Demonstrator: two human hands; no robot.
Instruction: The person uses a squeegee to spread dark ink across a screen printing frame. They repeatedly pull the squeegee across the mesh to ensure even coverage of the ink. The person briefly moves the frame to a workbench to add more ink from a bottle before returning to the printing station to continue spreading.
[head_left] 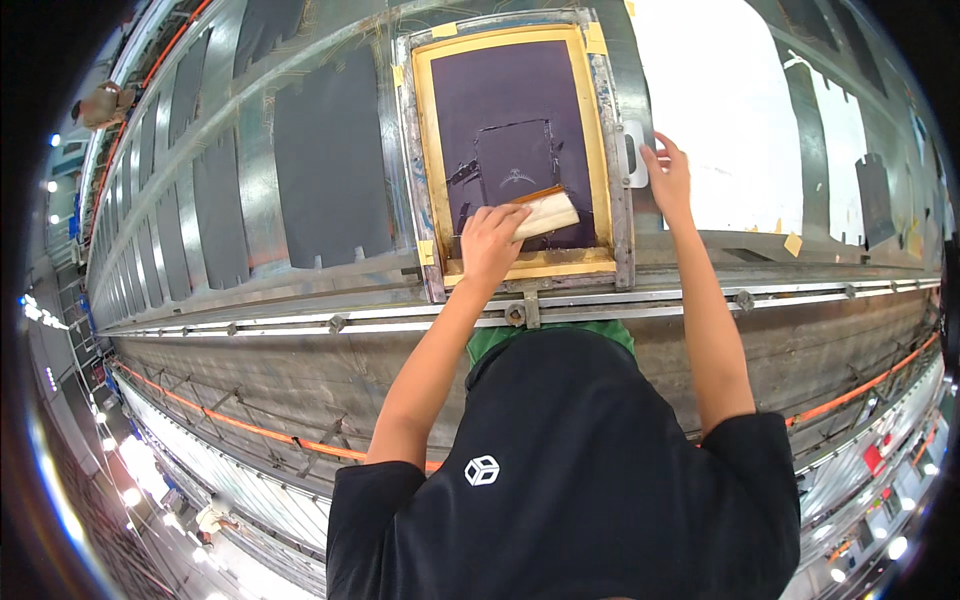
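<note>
A printing screen (617,90) with a worn frame, yellow-taped inner border and dark purple mesh lies on the long table in front of me. My left hand (487,243) is closed around one end of a wooden-handled squeegee (548,215), which rests tilted over the near part of the mesh. A thin rectangular outline and a small pale arched mark show on the mesh beyond it. At the frame's right side is a white pull handle (638,165). My right hand (672,180) is beside its outer edge, fingers apart and slightly bent; whether they touch it I cannot tell.
Dark fabric panels (330,160) lie along the table to the left, white panels (715,120) to the right. A metal rail (400,317) with bolts runs along the near edge. Far left, another person (103,105) is by the table. Yellow tape scraps (793,244) lie about.
</note>
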